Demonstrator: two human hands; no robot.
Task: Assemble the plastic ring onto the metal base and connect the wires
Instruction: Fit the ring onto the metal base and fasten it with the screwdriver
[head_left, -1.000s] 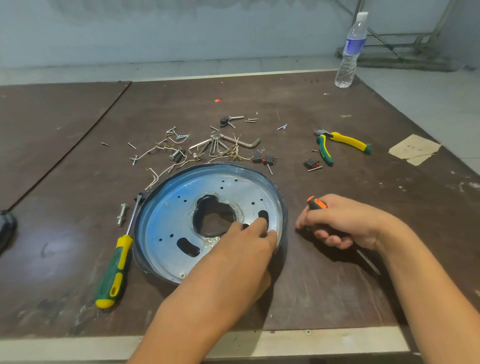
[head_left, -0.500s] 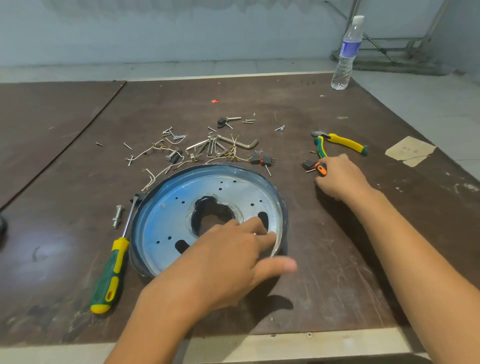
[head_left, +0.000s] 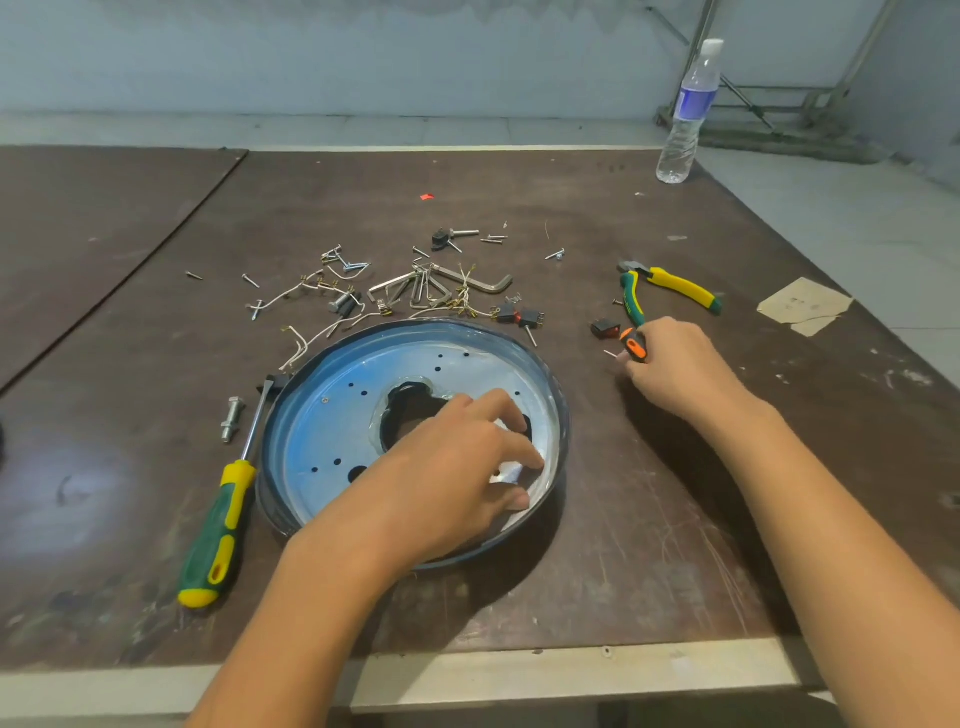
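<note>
A round metal base with a central hole lies on the brown table, and a dark plastic ring runs around its rim. My left hand rests on the base's right half with fingers spread over a slot. My right hand grips a screwdriver with an orange and black handle to the right of the base, near a small screw and a black switch. White wires with terminals lie behind the base.
A green and yellow screwdriver and a bolt lie left of the base. Hex keys, screws and switches are scattered behind it. Pliers lie at the right, paper scraps farther right, a water bottle at the far corner.
My right hand carried the orange-handled screwdriver from beside the base up toward the switch and pliers, then stayed. My left hand shifted on the base and its fingers spread.
</note>
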